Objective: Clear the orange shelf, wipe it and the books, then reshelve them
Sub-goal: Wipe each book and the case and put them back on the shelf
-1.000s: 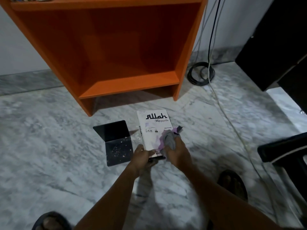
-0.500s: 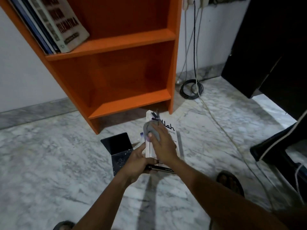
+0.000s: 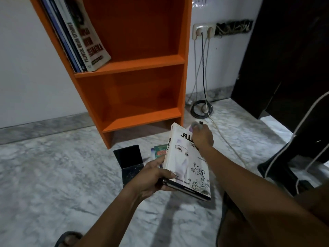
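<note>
A white book [image 3: 187, 163] with black lettering and a floral cover is lifted off the floor, on top of a thinner dark book [image 3: 188, 189]. My left hand [image 3: 154, 175] grips both at their near left corner. My right hand [image 3: 203, 136] holds a grey cloth [image 3: 195, 125] bunched in its fingers and presses it on the white book's far corner. The orange shelf [image 3: 142, 114] stands behind; its lower compartment holds nothing. Several books [image 3: 83, 38] lean in the upper compartment. A green book [image 3: 160, 151] lies on the floor under the lifted one.
A dark open case [image 3: 130, 163] lies on the marble floor left of the books. Cables [image 3: 202, 107] run from a wall socket [image 3: 203, 31] and coil on the floor to the right. A black cabinet [image 3: 284, 59] stands at right, a dark chair [image 3: 302, 148] beside it.
The books have risen off the floor in my left hand and tilted toward me. My right hand with the cloth has slid to the cover's far right corner. The view has tilted upward.
</note>
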`<state>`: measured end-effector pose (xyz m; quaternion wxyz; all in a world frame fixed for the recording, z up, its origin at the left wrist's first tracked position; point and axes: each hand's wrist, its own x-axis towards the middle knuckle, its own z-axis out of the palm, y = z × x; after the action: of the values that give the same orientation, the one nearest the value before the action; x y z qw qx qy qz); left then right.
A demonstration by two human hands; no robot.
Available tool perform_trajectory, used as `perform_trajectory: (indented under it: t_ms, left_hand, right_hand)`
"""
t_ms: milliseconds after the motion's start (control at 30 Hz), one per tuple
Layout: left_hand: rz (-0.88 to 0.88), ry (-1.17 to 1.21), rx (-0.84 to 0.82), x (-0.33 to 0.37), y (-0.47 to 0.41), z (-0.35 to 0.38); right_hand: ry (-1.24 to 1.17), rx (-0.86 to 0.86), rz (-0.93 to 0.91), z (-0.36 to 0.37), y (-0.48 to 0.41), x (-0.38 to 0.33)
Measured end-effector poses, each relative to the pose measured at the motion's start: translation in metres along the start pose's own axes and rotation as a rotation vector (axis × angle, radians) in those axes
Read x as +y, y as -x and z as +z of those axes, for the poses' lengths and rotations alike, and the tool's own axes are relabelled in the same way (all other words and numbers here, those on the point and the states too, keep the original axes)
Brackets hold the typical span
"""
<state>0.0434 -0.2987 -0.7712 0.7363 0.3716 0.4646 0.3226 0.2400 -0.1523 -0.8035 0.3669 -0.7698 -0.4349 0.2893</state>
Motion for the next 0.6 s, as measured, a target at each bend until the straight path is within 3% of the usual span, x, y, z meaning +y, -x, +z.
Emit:
perform_trajectory:
  t_ms: [67,133,267,400,500,600]
  left_hand:
    - [0.001,-0.009,0.015,0.003,0.003,0.003]
    - [0.011,-0.011,0.042,0.009,0.006,0.007]
    - [0.038,0.047,0.092,0.023,0.013,0.012]
    - [0.115,0.066,0.251,0.024,0.016,0.002]
    - [0.168,0.040,0.322,0.027,0.018,-0.004]
    - [0.174,0.009,0.276,0.042,0.017,-0.008]
  right_hand:
    - [-0.070,-0.021,-0.285,-0.004,0.025,-0.011]
    - [-0.150,-0.151,-0.501,-0.005,0.058,-0.025]
    - [-0.196,-0.413,-0.645,0.000,0.109,-0.028]
    - [-0.311,-0.563,-0.604,0.004,0.139,-0.007]
    - [-0.388,-0.483,-0.648,0.010,0.151,0.008]
    - [-0.353,-0.353,-0.716,0.015,0.145,0.004]
